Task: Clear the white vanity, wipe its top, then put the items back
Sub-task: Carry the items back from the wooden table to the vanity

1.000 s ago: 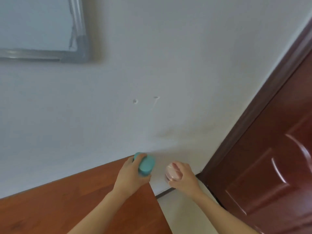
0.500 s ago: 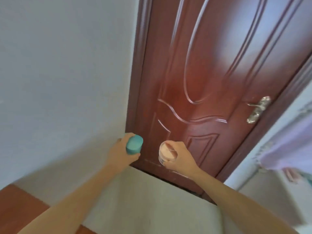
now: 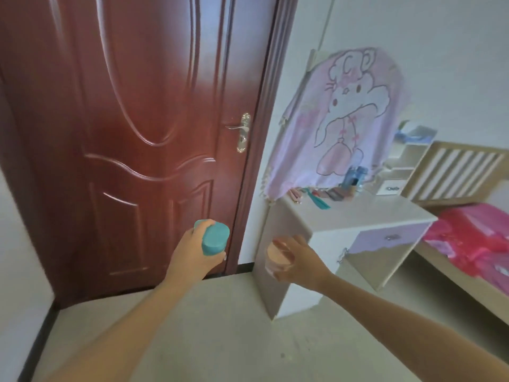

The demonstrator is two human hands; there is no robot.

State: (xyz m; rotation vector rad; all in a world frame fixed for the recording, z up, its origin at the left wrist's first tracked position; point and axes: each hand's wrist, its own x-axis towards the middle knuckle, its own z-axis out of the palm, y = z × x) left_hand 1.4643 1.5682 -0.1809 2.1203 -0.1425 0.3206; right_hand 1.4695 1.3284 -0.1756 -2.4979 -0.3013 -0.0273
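1. Room: a bedroom corner with white walls, a pale floor [image 3: 248, 340] and a dark red panelled door [image 3: 137, 133]. A metal handle [image 3: 242, 132] sits at the door's right edge.
2. The vanity [image 3: 286, 219] stands just right of the door frame, against the wall. A drawer [image 3: 391, 239] with a purple front sits below the front edge of the tabletop [image 3: 371, 213].
3. A lilac cloth [image 3: 344, 125] printed with a cartoon figure hangs over the upright part behind the tabletop. Its hem reaches the back edge.
4. Small things lie along the back edge of the tabletop:
   - a teal item [image 3: 319, 201] near the back left corner;
   - a dark palette [image 3: 338, 194] just beside it;
   - blue bottles [image 3: 355, 176] further right.
   These are too blurred to tell more.
5. The left hand [image 3: 192, 255] grips a teal jar [image 3: 214, 239], fingers curled around its body. The jar is held in the air in front of the lower part of the door.
6. The right hand [image 3: 300, 260] grips a pink jar [image 3: 279, 256], fingers wrapped around it from the right side. The jar is held in the air in front of the vanity's left side panel, near the front left corner of the tabletop.
7. Neither jar rests on the tabletop.
8. A bed [image 3: 473, 244] with a pink-red cover stands right of the vanity. Its slatted headboard [image 3: 457, 175] is just beside the right edge of the tabletop.
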